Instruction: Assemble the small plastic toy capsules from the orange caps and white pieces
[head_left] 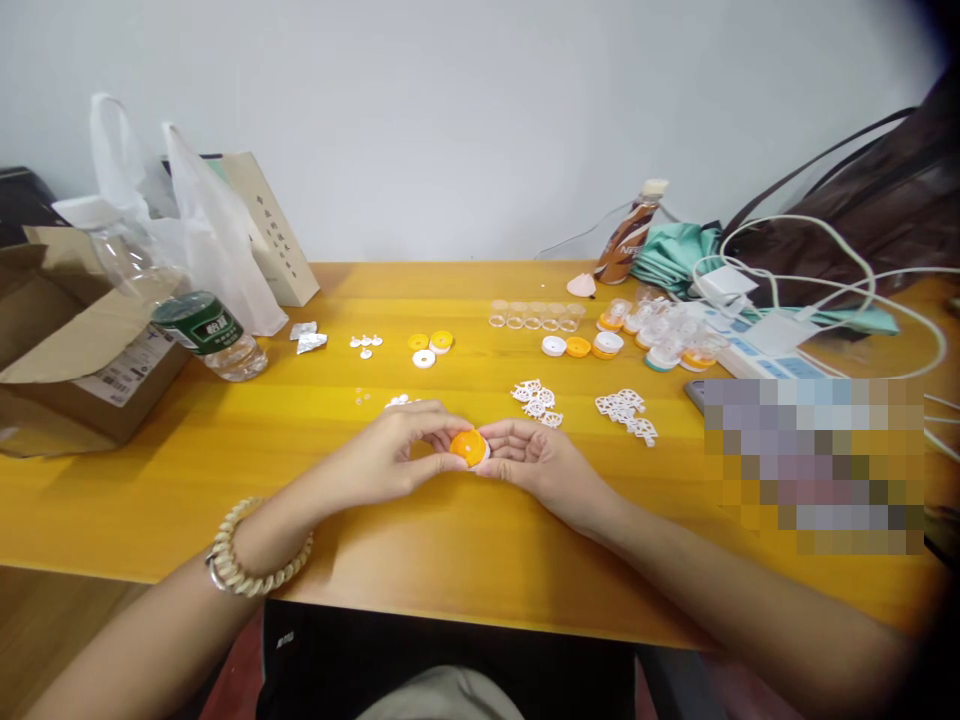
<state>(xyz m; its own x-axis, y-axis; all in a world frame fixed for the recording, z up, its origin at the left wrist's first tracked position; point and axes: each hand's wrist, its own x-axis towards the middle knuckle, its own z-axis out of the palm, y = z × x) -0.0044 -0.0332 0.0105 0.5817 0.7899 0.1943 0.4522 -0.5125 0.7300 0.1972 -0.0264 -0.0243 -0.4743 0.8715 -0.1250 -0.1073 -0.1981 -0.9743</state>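
Observation:
Both hands meet at the middle of the yellow table (pixel 225 470) around a small round orange cap (pixel 469 446). My left hand (pixel 397 450) pinches it from the left with thumb and fingers curled. My right hand (pixel 529 452) cups it from the right, palm up, fingers bent round its edge. A beaded bracelet (pixel 255 555) sits on my left wrist. Just beyond the hands lie white lattice pieces (pixel 538 400) and another cluster of them (pixel 628 413).
Loose orange and white caps (pixel 433 345) and a row of clear cups (pixel 534 315) lie further back. A water bottle (pixel 199 320), cardboard box (pixel 75 340) and plastic bags stand left. A power strip (pixel 757 345), cables, brown bottle (pixel 628 235) and bag crowd the right.

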